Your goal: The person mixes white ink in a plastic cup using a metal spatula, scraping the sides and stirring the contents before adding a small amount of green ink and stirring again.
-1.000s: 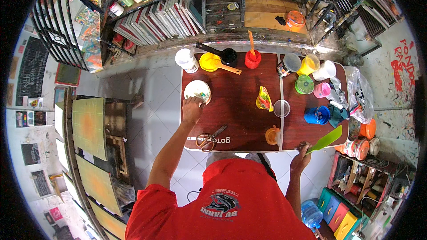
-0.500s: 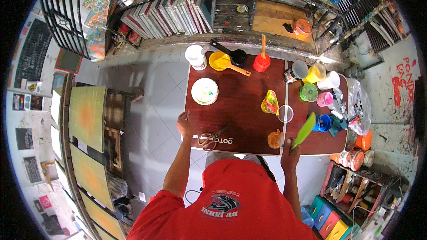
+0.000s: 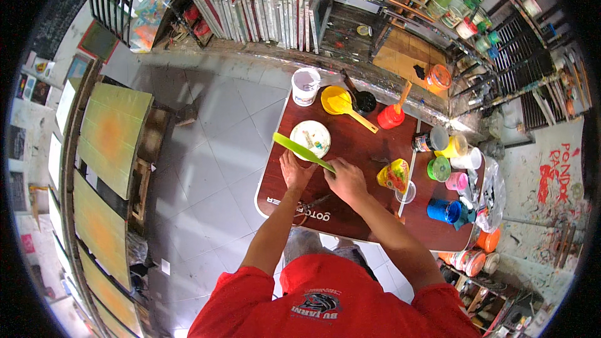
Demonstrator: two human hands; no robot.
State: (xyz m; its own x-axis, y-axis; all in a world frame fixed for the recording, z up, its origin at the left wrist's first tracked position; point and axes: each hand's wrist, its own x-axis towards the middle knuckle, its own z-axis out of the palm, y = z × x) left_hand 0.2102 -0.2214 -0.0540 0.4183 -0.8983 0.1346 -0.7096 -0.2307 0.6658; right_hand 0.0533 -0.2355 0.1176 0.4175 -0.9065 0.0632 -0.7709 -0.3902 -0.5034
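My right hand (image 3: 347,181) grips a lime-green spatula (image 3: 303,150) by its right end, above the table. The spatula slants up to the left and crosses the near edge of a round white tub (image 3: 311,136) with coloured specks on its pale top. My left hand (image 3: 297,172) is at the tub's near left side, fingers and thumb curved about it; the spatula partly hides this contact. Below my left wrist lies a pair of scissors (image 3: 302,216), partly covered by the forearm. A yellow-and-red packet (image 3: 394,176) stands right of my right hand.
At the table's far side are a white bucket (image 3: 305,91), a yellow bowl (image 3: 335,101) with a ladle, a black pot (image 3: 364,101) and a red pot (image 3: 390,117) with a stick. Several paint pots, including a blue one (image 3: 444,211), line the right side. Framed screens (image 3: 266,15) fill the shelf.
My right hand has carried the spatula left to the white tub. My left hand has moved from the table's left edge to the tub. The view has turned, shifting the scene.
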